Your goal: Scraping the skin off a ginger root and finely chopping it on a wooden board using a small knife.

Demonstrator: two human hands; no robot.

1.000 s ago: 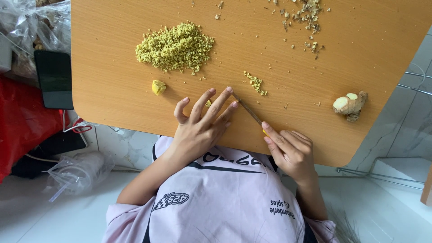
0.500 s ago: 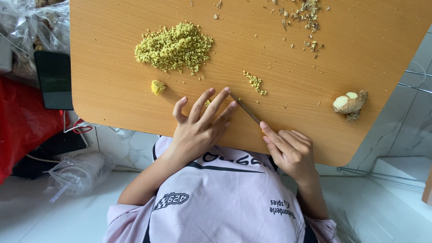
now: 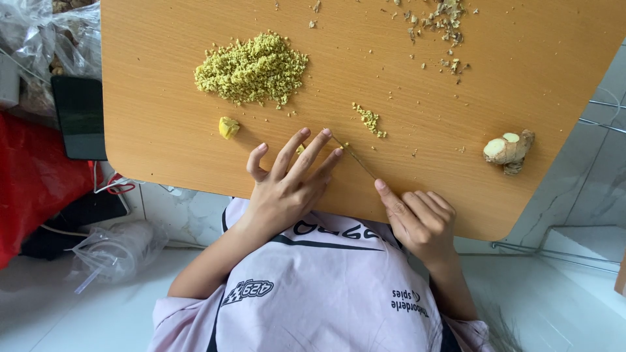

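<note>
- Near the table's front edge, left hand (image 3: 287, 186): palm down, fingers (image 3: 312, 151) loosely fanned with small gaps between them, tips pressing flat on a small yellow ginger piece (image 3: 300, 149) that is mostly hidden beneath them. Thumb stands out to the side.
- Right hand (image 3: 417, 218): fingers curled together into a closed grip around the handle of a knife (image 3: 355, 156); forefinger stretched along the back of the blade. Handle itself hidden inside the fist.
- Knife: thin blade seen edge-on, running diagonally from the right hand to the left fingertips, its tip touching the board just beside them.
- Small scatter of chopped ginger (image 3: 369, 120): just beyond the blade, apart from both hands.
- Cut ginger chunk (image 3: 228, 127): yellow, lying alone to the side of the left hand, between it and the large heap.
- Large heap of minced ginger (image 3: 252, 68): pale yellow-green, farther up the table, well apart from the hands.
- Unpeeled ginger root (image 3: 508, 149): one cut face showing, near the table's right edge.
- Peel scraps (image 3: 441, 18): strewn at the far right corner.
- Wooden table (image 3: 163, 143): orange-brown, rounded corners, bearing all of the above.
- Plastic bags (image 3: 52, 32), a dark phone (image 3: 79, 117) and a red bag (image 3: 32, 182): beside the table on the floor side.
</note>
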